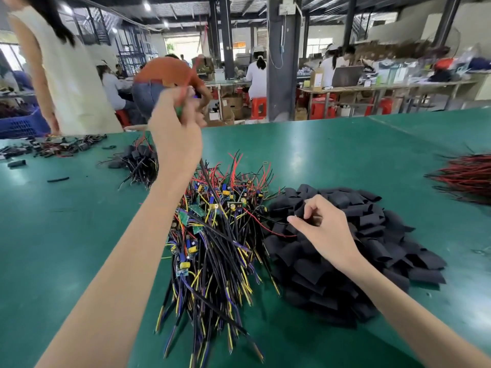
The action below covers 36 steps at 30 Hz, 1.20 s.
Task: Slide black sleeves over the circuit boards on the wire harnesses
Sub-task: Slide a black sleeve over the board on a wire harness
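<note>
Your left hand (175,136) raised, grip closed round 1 harness (178,110), blurred. Your right hand (328,229) pinches 1 black sleeve (299,207) atop sleeve pile (385,235). Harness pile (212,248) overlaps its left edge. Open tabletop (345,155) beyond both piles.

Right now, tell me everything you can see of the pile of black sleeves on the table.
The pile of black sleeves is a loose heap of short, flattened tube pieces, matte black, overlapping at all angles. It lies on the green table, right of the heap of wire harnesses, whose loose wires stray onto its left edge. The right hand reaches onto its upper left part and pinches one sleeve.
</note>
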### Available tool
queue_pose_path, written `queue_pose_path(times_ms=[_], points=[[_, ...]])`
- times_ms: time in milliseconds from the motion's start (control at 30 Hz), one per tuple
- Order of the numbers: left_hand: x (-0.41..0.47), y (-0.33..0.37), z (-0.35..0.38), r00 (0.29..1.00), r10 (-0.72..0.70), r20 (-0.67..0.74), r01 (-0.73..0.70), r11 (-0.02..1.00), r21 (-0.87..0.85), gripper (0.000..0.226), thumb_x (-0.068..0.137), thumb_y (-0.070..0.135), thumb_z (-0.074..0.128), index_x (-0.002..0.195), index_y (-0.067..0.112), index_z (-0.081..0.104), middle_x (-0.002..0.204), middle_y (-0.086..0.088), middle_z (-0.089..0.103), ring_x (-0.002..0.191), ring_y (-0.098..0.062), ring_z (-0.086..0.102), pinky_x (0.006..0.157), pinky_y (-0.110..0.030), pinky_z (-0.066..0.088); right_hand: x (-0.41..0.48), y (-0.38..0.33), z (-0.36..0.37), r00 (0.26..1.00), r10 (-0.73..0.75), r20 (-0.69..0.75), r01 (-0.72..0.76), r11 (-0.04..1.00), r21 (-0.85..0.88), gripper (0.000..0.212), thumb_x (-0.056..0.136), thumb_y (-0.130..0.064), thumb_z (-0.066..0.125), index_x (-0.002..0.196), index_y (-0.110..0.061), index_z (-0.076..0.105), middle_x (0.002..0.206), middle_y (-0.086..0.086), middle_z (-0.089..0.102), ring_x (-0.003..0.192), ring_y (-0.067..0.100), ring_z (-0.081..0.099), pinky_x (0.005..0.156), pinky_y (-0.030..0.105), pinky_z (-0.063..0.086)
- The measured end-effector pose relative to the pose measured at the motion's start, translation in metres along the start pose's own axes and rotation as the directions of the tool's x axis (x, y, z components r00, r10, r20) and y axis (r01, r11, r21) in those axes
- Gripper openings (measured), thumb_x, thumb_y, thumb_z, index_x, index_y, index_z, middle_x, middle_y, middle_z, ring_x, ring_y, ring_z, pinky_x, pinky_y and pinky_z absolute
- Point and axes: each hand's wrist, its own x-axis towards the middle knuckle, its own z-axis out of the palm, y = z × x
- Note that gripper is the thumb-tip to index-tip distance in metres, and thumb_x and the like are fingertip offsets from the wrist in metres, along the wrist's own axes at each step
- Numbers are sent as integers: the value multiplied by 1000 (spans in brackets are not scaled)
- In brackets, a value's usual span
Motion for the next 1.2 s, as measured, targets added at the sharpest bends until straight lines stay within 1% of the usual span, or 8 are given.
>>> queue_pose_path(times_ms=[167, 300, 400, 500, 633, 733, 967, 1200], points=[[-2, 40, -21, 870, 481, -110, -440, 858, 266, 32, 101, 9, 31, 125, 2, 51, 99, -1, 47, 87, -3, 44, 84, -23, 41, -1, -4, -3, 998, 62, -9, -62, 997, 36, 39, 72, -18, 79, 86, -34, 47, 85, -14, 62, 83, 7, 58, 75, 27, 46], [-12, 57, -39, 675, 719, 166, -708, 569, 418, 30, 102, 21, 42, 107, 3, 65, 86, -8, 50, 85, -16, 43, 76, -20, 29, -1, -7, -3, 998, 69, -6, -68, 996, 65, 45, 72, -19, 79, 100, -42, 53, 98, -23, 64, 97, -9, 56, 83, 18, 43], [-35, 26, -45, 583, 656, 480, -805, 383, 454, 15, 96, 4, 51, 95, 2, 66, 83, -17, 56, 82, -31, 49, 74, -43, 40, -3, -8, -2, 997, 69, 29, -71, 994, 80, 46, 73, -17, 78, 105, -41, 56, 106, -16, 66, 103, -6, 57, 90, 23, 45], [-78, -23, -44, 607, 507, 612, -792, 445, 418, 12, 80, -8, 62, 88, -1, 67, 79, -14, 61, 79, -27, 47, 74, -45, 40, -7, -10, 0, 995, 64, 78, -69, 996, 60, 44, 75, -16, 77, 106, -39, 58, 106, -15, 67, 105, 1, 59, 92, 32, 48], [-122, -69, -49, 858, 291, 424, -469, 781, 412, 18, 93, 14, 51, 87, 6, 65, 84, -4, 62, 81, -17, 45, 80, -27, 37, -10, -13, 3, 993, 27, 112, -24, 999, -33, 41, 73, -16, 78, 105, -33, 59, 103, -14, 67, 99, 6, 61, 89, 37, 49], [-138, -80, -52, 902, 205, 381, -357, 849, 389, 25, 96, 24, 41, 93, 12, 63, 79, 11, 58, 81, -14, 46, 80, -26, 34, -11, -15, 6, 989, 17, 148, -6, 997, -76, 37, 76, -17, 76, 108, -27, 59, 103, -13, 66, 99, 7, 60, 91, 35, 48], [-145, -73, -49, 830, 319, 458, -553, 578, 600, 17, 83, 12, 57, 88, 22, 70, 72, 17, 66, 91, -13, 49, 91, -41, 26, -9, -39, -7, 954, 111, 278, -240, 838, 491, 23, 76, -24, 65, 97, -15, 64, 108, 13, 69, 114, 31, 56, 101, 39, 40], [-147, -72, -47, 717, 382, 583, -695, 454, 557, 43, 68, -1, 60, 103, 21, 72, 88, 11, 66, 93, -17, 48, 89, -41, 28, -11, -68, -21, 692, -101, 715, 48, 994, 94, 29, 74, -23, 74, 100, -32, 63, 143, -15, 40, 136, -7, 22, 112, 18, 17]])
